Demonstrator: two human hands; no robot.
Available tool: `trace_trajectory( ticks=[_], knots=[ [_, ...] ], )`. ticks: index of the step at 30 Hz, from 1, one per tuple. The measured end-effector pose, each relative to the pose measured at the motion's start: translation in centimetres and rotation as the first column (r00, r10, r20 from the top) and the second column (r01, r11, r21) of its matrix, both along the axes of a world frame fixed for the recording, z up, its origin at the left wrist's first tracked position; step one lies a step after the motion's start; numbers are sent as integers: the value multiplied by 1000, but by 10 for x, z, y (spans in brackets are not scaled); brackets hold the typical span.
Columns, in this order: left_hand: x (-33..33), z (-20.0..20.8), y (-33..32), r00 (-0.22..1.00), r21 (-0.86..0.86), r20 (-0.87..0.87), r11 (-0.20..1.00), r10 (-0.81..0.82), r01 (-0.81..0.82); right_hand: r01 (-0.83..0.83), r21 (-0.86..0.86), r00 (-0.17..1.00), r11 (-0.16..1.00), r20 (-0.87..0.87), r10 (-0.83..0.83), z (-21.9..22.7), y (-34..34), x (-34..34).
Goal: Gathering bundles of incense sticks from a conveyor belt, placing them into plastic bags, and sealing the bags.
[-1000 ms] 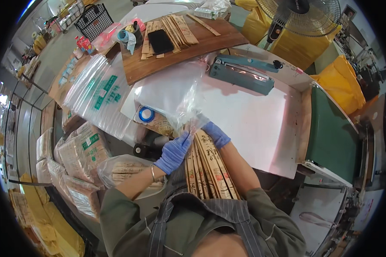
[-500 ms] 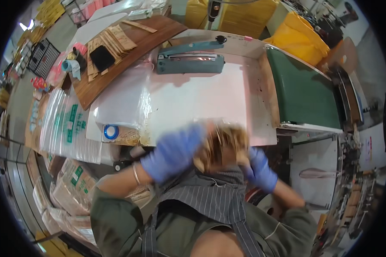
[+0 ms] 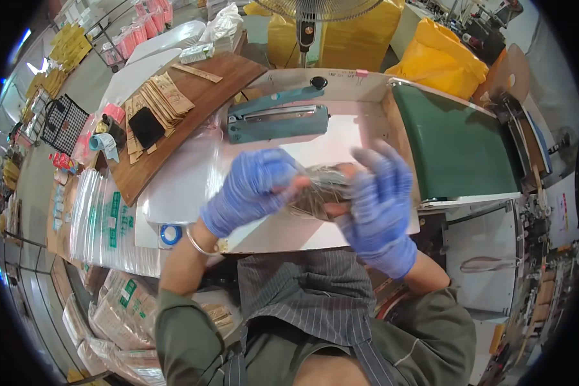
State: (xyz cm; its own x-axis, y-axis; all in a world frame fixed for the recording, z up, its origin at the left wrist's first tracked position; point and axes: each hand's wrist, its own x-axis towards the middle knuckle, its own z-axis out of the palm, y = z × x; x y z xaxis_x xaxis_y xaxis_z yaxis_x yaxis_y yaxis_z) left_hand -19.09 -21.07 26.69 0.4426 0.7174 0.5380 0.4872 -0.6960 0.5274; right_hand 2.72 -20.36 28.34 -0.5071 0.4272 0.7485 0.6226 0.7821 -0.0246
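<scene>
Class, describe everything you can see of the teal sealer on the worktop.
The teal sealer has a boxy base, apparently painted metal, with a shiny strip along its top. Its raised arm joins at the left and slants up to a dark round knob. It rests near the worktop's far side; neither left hand nor right hand touches it.

On worktable (image 3: 350,128), far side, lies a sealer (image 3: 278,125), fan (image 3: 306,32) behind it; bundle (image 3: 320,194), held nearer; left, board (image 3: 220,72) bearing paper strips (image 3: 167,101).

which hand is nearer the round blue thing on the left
Left. The left hand is just right of the round blue thing; the right hand is much farther right.
</scene>
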Motion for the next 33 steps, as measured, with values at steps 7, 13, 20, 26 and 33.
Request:
trace_trajectory(
  ticks=[7,13,20,26,33],
  knots=[
    [45,-94,30,958,44,263,990,118,-134,-247,-330,965,911,1,262,-25,81,-24],
    [67,-176,135,393,-649,754,690,527,319,197,-449,957,872,-105,-271,-114,270,-50],
    [27,-215,200,264,-785,595,479,759,393,-307,-526,815,793,-575,-66,-68,257,-146],
    [-67,-247,174,200,-814,534,435,822,386,-555,-642,596,529,-751,-285,-154,295,-106],
    [-79,-278,140,271,-858,514,479,814,186,-702,-516,390,491,-855,-341,-220,307,-96]
  ],
)
